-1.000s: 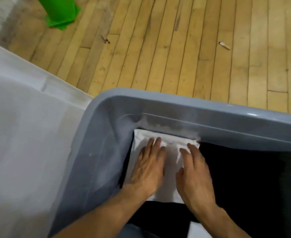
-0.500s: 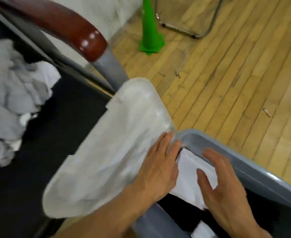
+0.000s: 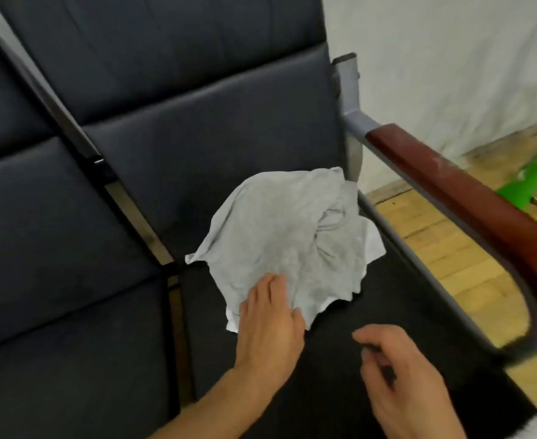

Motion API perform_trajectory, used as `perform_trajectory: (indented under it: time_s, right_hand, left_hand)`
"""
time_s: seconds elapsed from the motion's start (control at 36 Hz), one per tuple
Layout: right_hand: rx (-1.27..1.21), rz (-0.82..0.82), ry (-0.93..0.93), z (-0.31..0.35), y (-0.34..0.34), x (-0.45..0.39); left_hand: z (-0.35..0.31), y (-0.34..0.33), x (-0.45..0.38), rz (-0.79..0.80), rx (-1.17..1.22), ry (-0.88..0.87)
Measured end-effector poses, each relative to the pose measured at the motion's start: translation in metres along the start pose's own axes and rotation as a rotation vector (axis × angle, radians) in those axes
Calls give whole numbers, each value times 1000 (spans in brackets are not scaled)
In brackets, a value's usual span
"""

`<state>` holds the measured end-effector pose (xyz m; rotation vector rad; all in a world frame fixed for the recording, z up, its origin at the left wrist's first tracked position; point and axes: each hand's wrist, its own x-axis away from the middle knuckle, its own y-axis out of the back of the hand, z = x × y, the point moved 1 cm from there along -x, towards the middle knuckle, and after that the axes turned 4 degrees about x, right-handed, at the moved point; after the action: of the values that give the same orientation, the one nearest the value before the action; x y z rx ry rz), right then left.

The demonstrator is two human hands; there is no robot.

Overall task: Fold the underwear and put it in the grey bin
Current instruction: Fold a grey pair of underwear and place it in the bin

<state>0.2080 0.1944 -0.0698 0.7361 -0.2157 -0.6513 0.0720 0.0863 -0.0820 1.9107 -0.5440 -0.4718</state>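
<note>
A: What's changed?

B: A second ago both hands were flattening a white folded piece inside the grey bin. Now the view has swung to the chair seat (image 3: 371, 312); the bin is out of frame. That piece looks stowed, and the next one is starting.

A: Where is it?

B: The crumpled grey underwear (image 3: 287, 236) lies mid-frame on the seat, below the red armrest (image 3: 470, 204).

A: And the grip?

B: The left hand (image 3: 268, 327) rests on its lower edge, fingers straight. The right hand (image 3: 401, 372), lower right, hangs loosely curled, holding nothing.
</note>
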Motion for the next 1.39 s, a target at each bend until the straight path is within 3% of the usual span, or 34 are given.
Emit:
perform_trajectory:
  time_s: [0.19, 0.28, 0.33, 0.42, 0.47, 0.61, 0.75, 0.89, 1.0, 1.14, 1.25, 1.39]
  right_hand:
    - [-187, 164, -196, 28, -87, -72]
    - [-178, 140, -245, 37, -100, -101]
    - [-193, 149, -291, 39, -107, -118]
    - [-221, 137, -352, 48, -104, -127]
    - [-214, 116, -325, 61, -98, -128]
    - [-116, 165, -142, 116, -63, -134]
    - [15, 223, 159, 235, 20, -154]
    - [101, 99, 330, 361, 135, -138]
    - [24, 96, 356, 458, 228, -101]
    - [-67, 41, 583, 588, 278, -48]
    - [-148, 52, 720, 655, 289, -21]
    - [-61, 235, 872, 728, 280, 24]
  left_hand:
    - [39, -27, -62, 139, 185, 165]
    - [50, -33, -79, -3, 207, 66]
    - [62, -27, -88, -4, 214, 41]
    - [67, -5, -89, 188, 323, 114]
    - [69, 15, -87, 198, 399, 120]
    - [59, 117, -115, 96, 928, 262]
    - [17, 287, -137, 42, 1089, 93]
    - [-28, 490, -106, 132, 797, -100]
    - [-32, 631, -58, 70, 338, -99]
    - [-4, 756, 32, -98, -79, -33]
    - [32, 808, 82, -221, -110, 89]
    - [105, 859, 163, -326, 123, 208]
